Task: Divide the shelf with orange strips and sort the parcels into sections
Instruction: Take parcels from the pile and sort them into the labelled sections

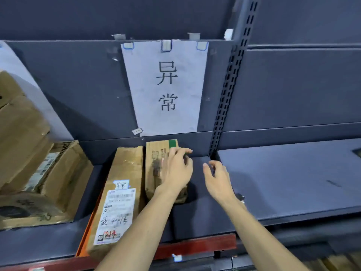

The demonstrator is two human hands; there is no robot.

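Parcels sat in a row on the dark grey shelf point(273, 182), all in its left half. A long cardboard parcel point(121, 194) with a white shipping label lay lengthwise from the front edge toward the back panel, and an orange strip point(88, 227) ran along its left side, touching it and reaching the front edge. Just right of it stood a shorter cardboard parcel point(156, 165) with a green patch at its far end, pushed toward the back of the shelf. The left hand point(176, 173) lay on top of this shorter parcel, fingers bent over its right edge and gripping it. The right hand point(217, 179) hovered apart from it over bare shelf, fingers loosely curled and holding nothing. At the left end of the shelf, beyond the strip, a pile of larger brown boxes point(39, 173) leaned together. A white paper sign point(166, 89) with two printed characters hung taped to the back panel above the two parcels. A red rail point(195, 245) edged the shelf front.
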